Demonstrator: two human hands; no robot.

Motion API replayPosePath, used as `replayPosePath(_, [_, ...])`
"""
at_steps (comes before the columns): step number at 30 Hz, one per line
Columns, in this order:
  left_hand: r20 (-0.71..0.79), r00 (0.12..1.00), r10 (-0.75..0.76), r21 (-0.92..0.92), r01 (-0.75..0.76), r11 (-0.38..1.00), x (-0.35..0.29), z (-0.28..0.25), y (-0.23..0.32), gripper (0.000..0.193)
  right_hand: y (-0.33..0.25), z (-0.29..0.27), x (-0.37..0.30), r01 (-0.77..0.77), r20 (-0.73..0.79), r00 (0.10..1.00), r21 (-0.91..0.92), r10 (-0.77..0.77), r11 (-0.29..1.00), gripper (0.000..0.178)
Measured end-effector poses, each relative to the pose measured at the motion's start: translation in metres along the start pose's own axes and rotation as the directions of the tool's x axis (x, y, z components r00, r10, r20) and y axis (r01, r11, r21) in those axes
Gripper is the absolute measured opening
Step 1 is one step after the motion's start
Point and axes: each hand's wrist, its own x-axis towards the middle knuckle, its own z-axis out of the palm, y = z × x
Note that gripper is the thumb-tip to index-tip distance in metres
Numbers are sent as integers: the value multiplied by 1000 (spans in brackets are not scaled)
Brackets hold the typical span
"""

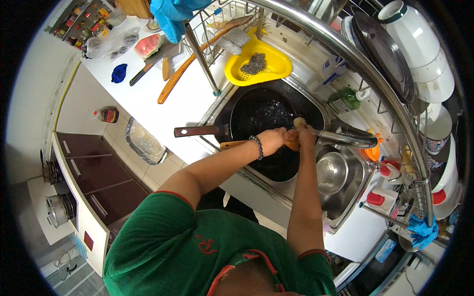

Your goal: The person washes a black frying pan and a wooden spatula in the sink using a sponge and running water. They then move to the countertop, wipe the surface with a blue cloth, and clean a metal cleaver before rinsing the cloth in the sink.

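The pan point(266, 106) is round, dark and smooth, with wet, bright flecks on its base and a brown handle point(197, 131) reaching out to its left over the white counter point(185, 111). Past its far rim sits a yellow plastic strainer point(236, 74), pierced with holes and holding a grey, wiry scourer point(254, 64). To the pan's right is a shiny steel tap point(348, 139); near that side, a round metal bowl point(332, 172) lies in the second basin point(356, 185).

The brown thing point(292, 144), rough-looking and mostly covered by fingers, is at the pan's near right edge. It lies between the left hand point(273, 141) and the right hand point(304, 134), touching both. Both grips are narrow, fingers closed on it; which bears the weight, I cannot tell. Just beyond the right fingers shows a pale, rounded knob point(299, 122).
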Motion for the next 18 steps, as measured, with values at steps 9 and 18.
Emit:
replayPosePath(9, [-18, 999, -39, 37, 40, 999, -22, -45, -3, 51, 20, 6, -4, -19, 244, 968, 312, -61, 950, 40])
replayPosePath(18, [47, 927, -372, -221, 373, 901, -67, -67, -14, 57, 44, 5, 2, -43, 412, 904, 355, -115, 934, 31])
